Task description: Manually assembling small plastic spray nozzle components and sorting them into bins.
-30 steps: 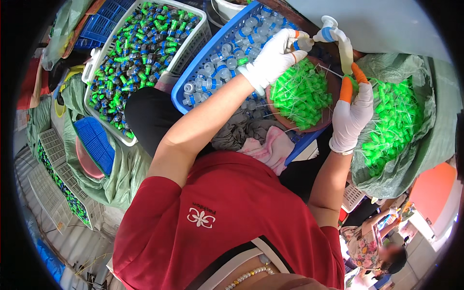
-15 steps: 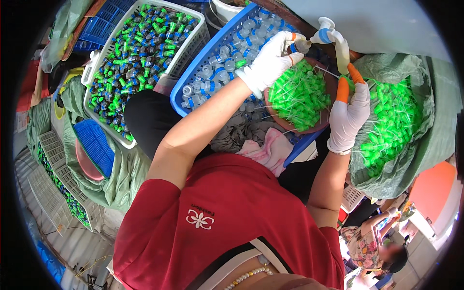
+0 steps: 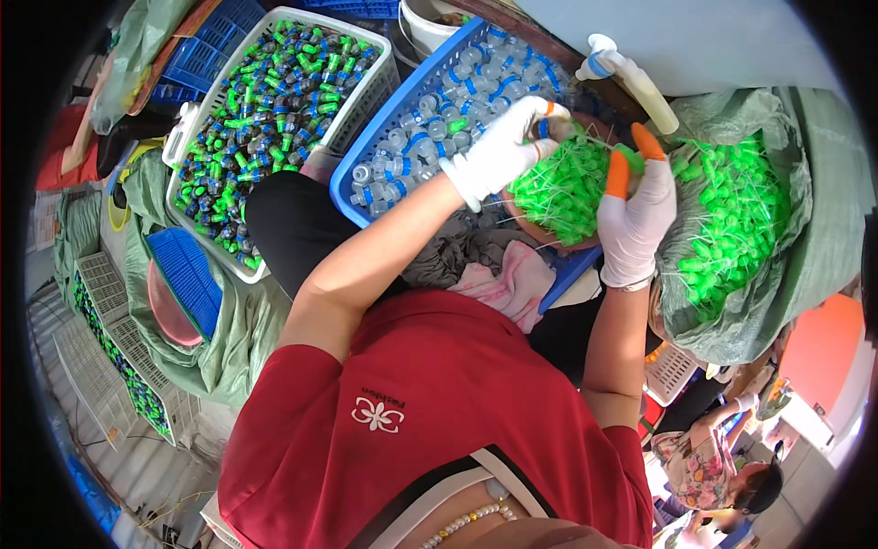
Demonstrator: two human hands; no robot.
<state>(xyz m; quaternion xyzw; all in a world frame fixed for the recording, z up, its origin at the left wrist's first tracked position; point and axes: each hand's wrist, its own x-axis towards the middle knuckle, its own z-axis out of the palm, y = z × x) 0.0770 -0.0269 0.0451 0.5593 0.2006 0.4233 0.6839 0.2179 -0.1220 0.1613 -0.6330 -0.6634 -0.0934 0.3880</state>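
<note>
My left hand, in a white glove with orange fingertips, pinches a small dark bottle with a blue band. Opposite it, my right hand, gloved the same way, grips a green cap between thumb and forefinger; its thin stem points toward the bottle. Bottle and cap look slightly apart, though blur hides the exact gap. Below the hands lies a heap of green stemmed caps in a reddish-brown bowl. Just above my right fingers sticks out a pale curved tube with a white end.
A blue basket of clear blue-banded bottles stands in front. Left of it is a white basket of dark bottles with green caps. At right, a green sack holds more green caps. Another person works at lower right.
My left hand has drawn the bottle down and left, away from the tube. My right hand has shifted slightly left and down, bringing the cap nearer the bottle.
</note>
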